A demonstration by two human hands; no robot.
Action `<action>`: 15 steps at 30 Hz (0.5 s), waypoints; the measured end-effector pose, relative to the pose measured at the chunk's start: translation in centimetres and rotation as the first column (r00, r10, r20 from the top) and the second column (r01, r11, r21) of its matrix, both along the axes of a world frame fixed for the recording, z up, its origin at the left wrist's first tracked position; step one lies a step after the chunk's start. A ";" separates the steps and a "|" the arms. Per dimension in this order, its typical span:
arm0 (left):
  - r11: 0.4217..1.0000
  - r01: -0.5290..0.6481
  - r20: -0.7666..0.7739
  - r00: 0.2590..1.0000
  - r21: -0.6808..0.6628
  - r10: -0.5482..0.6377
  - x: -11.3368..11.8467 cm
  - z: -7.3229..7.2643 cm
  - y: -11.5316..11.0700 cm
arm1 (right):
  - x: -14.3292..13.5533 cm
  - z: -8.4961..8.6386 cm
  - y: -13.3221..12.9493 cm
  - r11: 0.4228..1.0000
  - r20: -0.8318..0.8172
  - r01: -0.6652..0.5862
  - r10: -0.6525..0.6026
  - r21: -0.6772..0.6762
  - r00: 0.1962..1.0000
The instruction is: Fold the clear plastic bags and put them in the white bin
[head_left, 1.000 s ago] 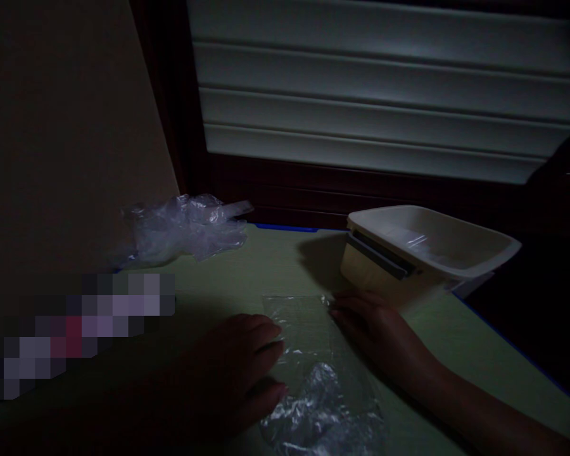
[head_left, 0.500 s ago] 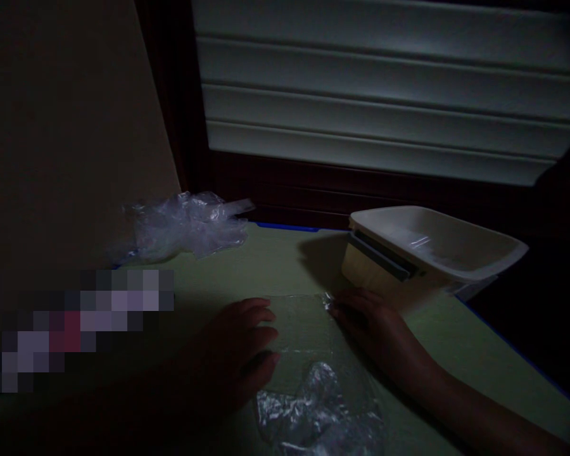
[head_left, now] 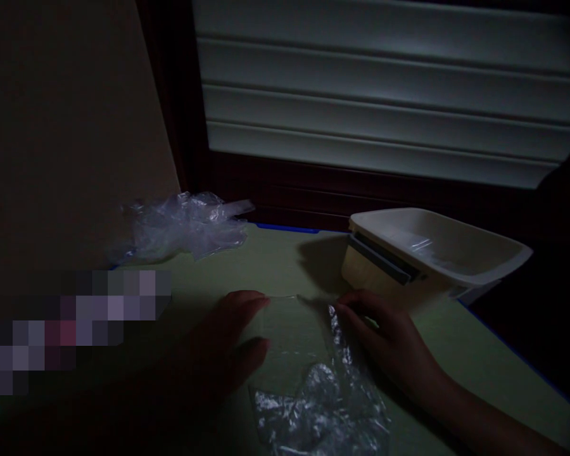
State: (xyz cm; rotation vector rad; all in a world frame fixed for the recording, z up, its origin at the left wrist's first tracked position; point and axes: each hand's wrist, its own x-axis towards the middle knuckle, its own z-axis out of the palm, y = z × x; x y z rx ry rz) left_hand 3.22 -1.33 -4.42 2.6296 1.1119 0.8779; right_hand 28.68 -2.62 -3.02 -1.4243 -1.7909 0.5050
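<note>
A clear plastic bag (head_left: 323, 411) lies on the pale green tabletop (head_left: 285, 266), flat in its upper part and crumpled toward me. My right hand (head_left: 394, 332) pinches its upper right corner between thumb and fingertips, and that side rises in a shiny, wrinkled fold. At the bag's upper left edge is my left hand (head_left: 232, 335), with thumb and fingers spread apart. Its fingertips are at the film; whether they press on it is hard to see in the dim light.
A heap of crumpled clear plastic bags (head_left: 190, 225) sits at the back left. Behind my right hand stands a cream plastic bin (head_left: 384, 269) with a dark grey handle and clear film inside. A pixelated item (head_left: 104, 310) is at left. White slatted panels (head_left: 361, 95) rise behind the table.
My right hand has pulled the bag's right edge up into a fold. My left hand has shifted slightly left, its thumb and fingers now wider apart.
</note>
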 end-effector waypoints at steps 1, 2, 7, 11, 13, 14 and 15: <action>0.999 -0.034 0.008 0.999 -0.026 0.034 -0.1 -0.1 0.1 | 0.0 0.0 -0.1 1.000 -0.028 -0.003 0.004 0.008 1.000; 0.996 -0.068 0.018 0.997 -0.050 0.069 -0.1 -0.2 0.3 | 0.1 0.0 -0.2 1.000 -0.056 -0.005 0.006 0.014 0.998; 0.980 -0.133 0.082 0.986 -0.147 0.146 -0.1 -0.8 0.7 | 0.0 0.1 -0.2 1.000 -0.207 0.015 -0.009 0.024 0.978; 0.971 -0.150 0.119 0.978 -0.186 0.174 0.0 -0.6 0.8 | -0.2 0.5 -0.5 0.999 -0.316 0.022 -0.013 0.026 0.949; 0.974 -0.132 0.105 0.983 -0.182 0.153 0.0 -0.1 0.9 | -0.3 0.6 -0.7 0.999 -0.344 0.027 -0.011 0.042 0.939; 0.977 -0.121 0.096 0.986 -0.176 0.140 0.0 0.2 1.0 | -0.3 0.7 -0.7 0.998 -0.351 0.030 -0.010 0.052 0.936; 0.979 -0.109 0.088 0.988 -0.172 0.126 0.0 0.5 1.0 | -0.4 0.7 -0.8 0.998 -0.354 0.033 -0.009 0.061 0.935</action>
